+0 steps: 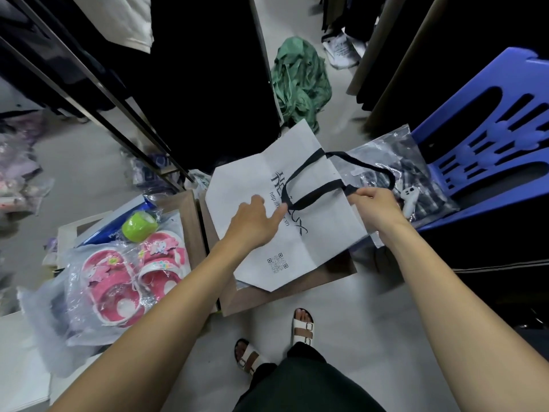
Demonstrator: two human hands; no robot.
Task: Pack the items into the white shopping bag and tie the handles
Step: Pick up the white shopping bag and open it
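White shopping bag (300, 185) flat; right hand (377, 208) pinches handle (323, 194).

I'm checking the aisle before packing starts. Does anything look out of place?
Yes: a green garment lies crumpled on the floor between the racks, not hung or bagged. The white shopping bag is flat and unopened.

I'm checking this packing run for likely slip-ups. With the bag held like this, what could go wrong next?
The white bag is still folded flat; only the right hand pinches a black handle, so it may not open cleanly. The pink sandals sit in slippery plastic. The white phone on the chair could get knocked.
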